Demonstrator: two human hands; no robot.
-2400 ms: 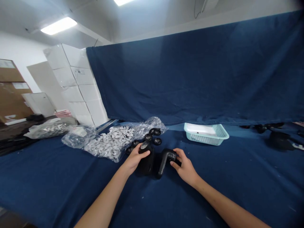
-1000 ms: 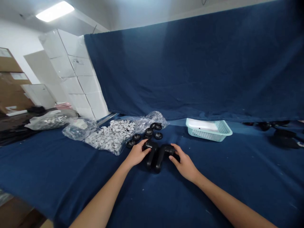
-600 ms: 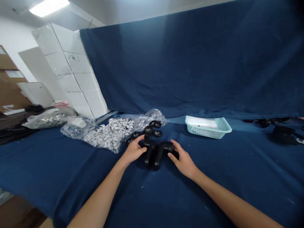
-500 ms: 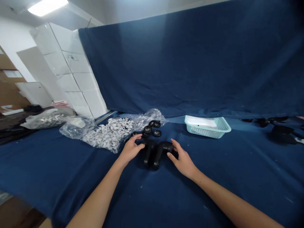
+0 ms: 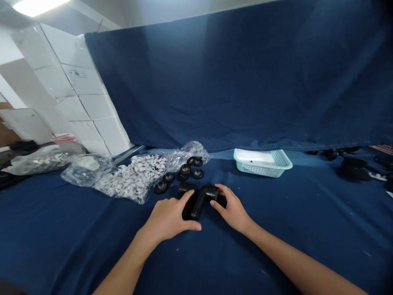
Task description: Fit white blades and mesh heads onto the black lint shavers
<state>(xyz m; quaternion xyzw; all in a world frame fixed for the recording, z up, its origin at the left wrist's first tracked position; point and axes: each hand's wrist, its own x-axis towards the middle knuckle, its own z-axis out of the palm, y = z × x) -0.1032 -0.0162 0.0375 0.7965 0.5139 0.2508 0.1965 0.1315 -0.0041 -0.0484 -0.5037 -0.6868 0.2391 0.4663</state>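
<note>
Two black elbow-shaped pipe pieces lie side by side on the blue cloth. My right hand (image 5: pixel 231 209) has its thumb and fingers around the upper end of the right pipe elbow (image 5: pixel 204 194). My left hand (image 5: pixel 168 217) is at the left pipe elbow (image 5: pixel 186 188), index finger and thumb spread wide around its lower part, which is mostly hidden. Just beyond are several round black caps (image 5: pixel 198 174). Left of them, a clear plastic bag (image 5: pixel 123 184) holds a heap of small light-grey parts.
A mint-green basket (image 5: pixel 260 169) with something white inside stands at the back right, before a hanging blue curtain (image 5: pixel 230 82). Dark items (image 5: pixel 356 168) lie at the far right. White boxes (image 5: pixel 92 110) are stacked at the back left, near another filled bag (image 5: pixel 43 159).
My left hand has come nearer and to the right, from the left elbow's upper end to its lower part. My right hand stays at its elbow. The view has turned slightly right.
</note>
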